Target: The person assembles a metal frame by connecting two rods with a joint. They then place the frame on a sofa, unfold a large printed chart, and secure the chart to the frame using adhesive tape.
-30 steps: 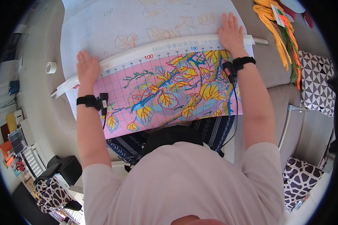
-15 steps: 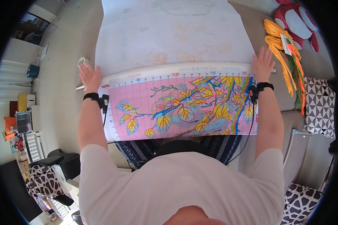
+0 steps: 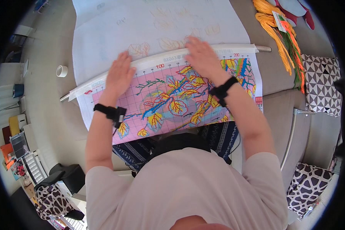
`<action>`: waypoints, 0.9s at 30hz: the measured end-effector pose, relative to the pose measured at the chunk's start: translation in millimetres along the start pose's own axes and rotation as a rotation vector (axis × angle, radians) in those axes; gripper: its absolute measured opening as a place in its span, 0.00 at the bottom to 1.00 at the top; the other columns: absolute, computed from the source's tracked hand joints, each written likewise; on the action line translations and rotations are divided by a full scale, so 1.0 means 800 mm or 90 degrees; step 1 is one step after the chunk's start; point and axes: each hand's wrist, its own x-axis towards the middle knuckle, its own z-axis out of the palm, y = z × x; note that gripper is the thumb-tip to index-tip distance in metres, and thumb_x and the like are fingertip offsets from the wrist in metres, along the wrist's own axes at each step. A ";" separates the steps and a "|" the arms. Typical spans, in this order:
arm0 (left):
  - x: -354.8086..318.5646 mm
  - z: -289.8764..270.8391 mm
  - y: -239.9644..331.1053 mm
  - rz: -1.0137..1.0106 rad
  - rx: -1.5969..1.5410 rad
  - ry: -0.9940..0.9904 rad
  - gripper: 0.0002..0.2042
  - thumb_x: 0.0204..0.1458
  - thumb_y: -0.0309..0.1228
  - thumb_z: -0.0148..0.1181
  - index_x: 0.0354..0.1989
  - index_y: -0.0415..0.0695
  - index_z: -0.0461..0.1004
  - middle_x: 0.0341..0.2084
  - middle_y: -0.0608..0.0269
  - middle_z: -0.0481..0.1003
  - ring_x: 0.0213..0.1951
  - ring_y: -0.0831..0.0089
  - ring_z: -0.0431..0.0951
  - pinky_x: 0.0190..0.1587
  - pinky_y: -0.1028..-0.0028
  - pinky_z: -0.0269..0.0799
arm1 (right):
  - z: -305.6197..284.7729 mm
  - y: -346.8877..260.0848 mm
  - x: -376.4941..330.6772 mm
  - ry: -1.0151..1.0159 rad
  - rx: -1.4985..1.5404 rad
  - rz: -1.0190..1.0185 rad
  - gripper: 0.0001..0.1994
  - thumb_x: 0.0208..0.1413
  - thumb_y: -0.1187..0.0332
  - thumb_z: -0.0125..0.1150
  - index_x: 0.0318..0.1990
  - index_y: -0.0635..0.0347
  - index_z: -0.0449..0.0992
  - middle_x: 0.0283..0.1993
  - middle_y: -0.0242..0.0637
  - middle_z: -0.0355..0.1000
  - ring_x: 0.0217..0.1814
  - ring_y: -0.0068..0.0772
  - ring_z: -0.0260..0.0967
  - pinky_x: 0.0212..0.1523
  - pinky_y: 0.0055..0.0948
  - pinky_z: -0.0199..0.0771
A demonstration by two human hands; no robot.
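Note:
A cross-stitch canvas [image 3: 149, 99] printed with yellow leaves and blue branches on pink hangs over my lap. Its far edge wraps round a metal rod [image 3: 263, 48], whose two ends stick out of the cloth. My left hand [image 3: 120, 74] lies flat, fingers stretched, on the rolled edge left of the middle. Right of the middle, my right hand [image 3: 204, 57] rests on the roll with fingers extended and reaching past it. Beyond the rod spreads the canvas's white back [image 3: 103, 42], with faint leaf outlines showing through. Neither hand grips anything.
Yellow, orange and green thread skeins [image 3: 274, 28] lie on the sofa at the far right. A roll of white tape [image 3: 61, 71] is left of the canvas. Patterned cushions [image 3: 321, 84] sit at the right. A black chair [image 3: 67, 178] stands at the lower left.
Both hands have moved inward from the rod's ends toward its middle. The rod and canvas now appear tilted, left end nearer me, and the whole view has shifted.

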 end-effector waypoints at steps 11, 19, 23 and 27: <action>-0.081 -0.005 -0.183 -0.180 0.032 0.033 0.29 0.62 0.47 0.33 0.65 0.37 0.53 0.67 0.51 0.49 0.69 0.60 0.45 0.68 0.62 0.40 | -0.024 0.205 -0.080 0.002 -0.077 0.228 0.27 0.63 0.50 0.35 0.66 0.53 0.54 0.72 0.36 0.45 0.74 0.35 0.39 0.71 0.40 0.40; -0.110 -0.008 -0.268 -0.304 0.019 0.023 0.32 0.62 0.51 0.29 0.66 0.38 0.50 0.67 0.49 0.47 0.70 0.59 0.42 0.68 0.59 0.37 | -0.028 0.255 -0.090 -0.037 -0.048 0.345 0.30 0.63 0.46 0.30 0.69 0.48 0.49 0.74 0.33 0.37 0.76 0.33 0.32 0.70 0.49 0.34; -0.111 -0.009 -0.281 -0.359 0.025 0.025 0.31 0.62 0.50 0.29 0.67 0.40 0.50 0.68 0.50 0.46 0.70 0.57 0.41 0.67 0.55 0.35 | -0.036 0.272 -0.097 -0.053 -0.134 0.417 0.30 0.62 0.47 0.30 0.69 0.48 0.49 0.74 0.32 0.39 0.76 0.31 0.34 0.70 0.51 0.35; -0.106 -0.037 -0.261 -0.302 0.188 0.075 0.28 0.62 0.45 0.33 0.66 0.42 0.52 0.67 0.49 0.49 0.69 0.55 0.44 0.67 0.56 0.38 | -0.067 0.307 -0.107 0.064 -0.146 0.435 0.25 0.61 0.53 0.39 0.64 0.49 0.59 0.71 0.34 0.48 0.72 0.35 0.44 0.68 0.51 0.43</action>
